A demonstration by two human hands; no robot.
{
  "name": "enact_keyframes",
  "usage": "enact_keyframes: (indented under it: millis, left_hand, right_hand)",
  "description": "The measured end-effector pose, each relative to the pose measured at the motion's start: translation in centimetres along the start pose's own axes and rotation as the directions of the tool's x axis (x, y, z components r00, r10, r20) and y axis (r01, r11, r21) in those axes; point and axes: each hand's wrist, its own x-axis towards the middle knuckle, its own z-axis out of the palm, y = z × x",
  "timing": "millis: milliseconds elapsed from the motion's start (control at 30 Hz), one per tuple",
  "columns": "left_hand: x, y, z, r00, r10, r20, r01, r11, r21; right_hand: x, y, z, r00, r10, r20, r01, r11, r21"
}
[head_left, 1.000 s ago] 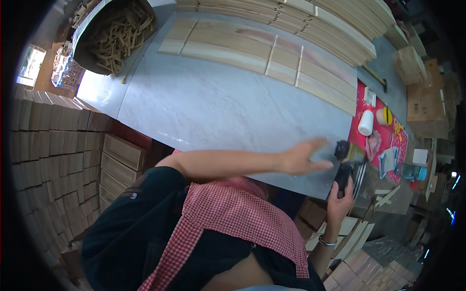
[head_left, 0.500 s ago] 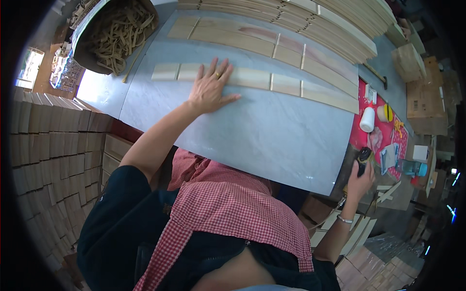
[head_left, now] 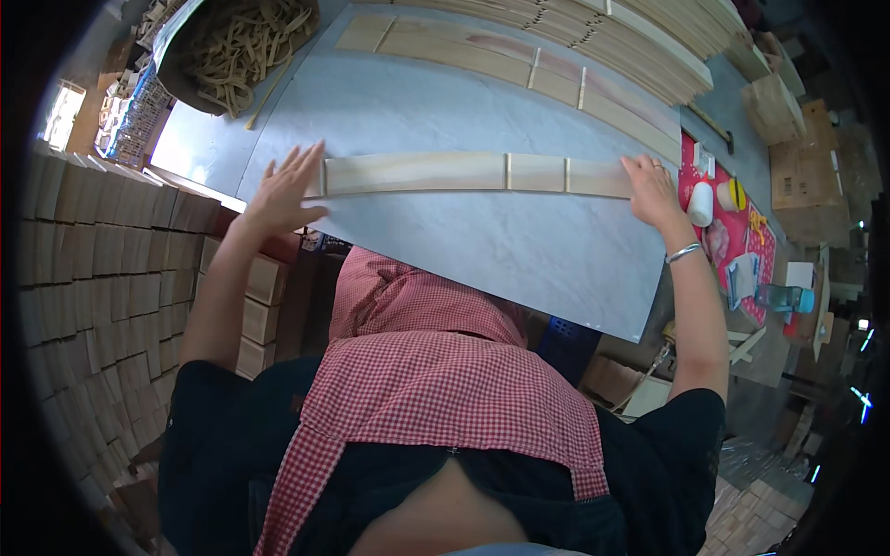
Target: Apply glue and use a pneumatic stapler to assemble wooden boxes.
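A row of several pale wooden slats [head_left: 464, 173] lies end to end across the grey worktop [head_left: 519, 250]. My left hand [head_left: 286, 190] presses flat against the row's left end, fingers spread. At the row's right end my right hand [head_left: 652, 190] rests with its palm on the last slat; a metal bangle is on that wrist. Neither hand grips anything.
A second row of slats [head_left: 519, 65] lies farther back, with stacked boards [head_left: 649, 28] behind it. A basket of rubber bands [head_left: 236, 42] stands at the back left. A red mat [head_left: 732, 222] with a white roll [head_left: 699, 204] lies right. Wooden blocks [head_left: 102, 278] are stacked on the left.
The right hand has come up from below the table's edge, where it held a dark tool, onto the slats' right end. The left hand slid to the left end. The row sits nearer me.
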Motion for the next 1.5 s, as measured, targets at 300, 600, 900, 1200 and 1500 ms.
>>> enact_keyframes:
  millis: [300, 600, 900, 1200, 1500]
  left_hand:
    - [-1.0, -1.5, -2.0, 0.985, 0.017, -0.171, -0.022, 0.999, -0.028]
    - [5.4, 2.5, -1.7, 0.979, -0.199, -0.034, 0.192, 0.968, -0.159]
    - [7.6, 3.4, -2.3, 0.990, -0.079, 0.118, 0.142, 0.545, -0.826]
    - [5.8, 4.5, 0.6, 0.997, -0.065, -0.029, 0.003, 0.448, -0.894]
    - [5.9, 4.9, 2.7, 0.980, -0.114, -0.161, -0.092, 0.455, -0.886]
  right_hand:
    - [-4.2, 0.3, -2.0, 0.986, 0.086, -0.146, -0.057, 0.979, 0.193]
    - [-6.1, -13.0, -1.6, 0.958, 0.189, -0.216, -0.044, 0.841, 0.539]
    - [-4.7, -22.2, -5.6, 0.976, 0.029, -0.214, 0.170, 0.503, 0.848]
    - [-2.7, -25.5, -6.5, 0.598, -0.265, -0.756, 0.654, 0.707, 0.269]
    - [-2.2, -25.9, -4.8, 0.753, -0.168, -0.636, 0.546, 0.700, 0.461]
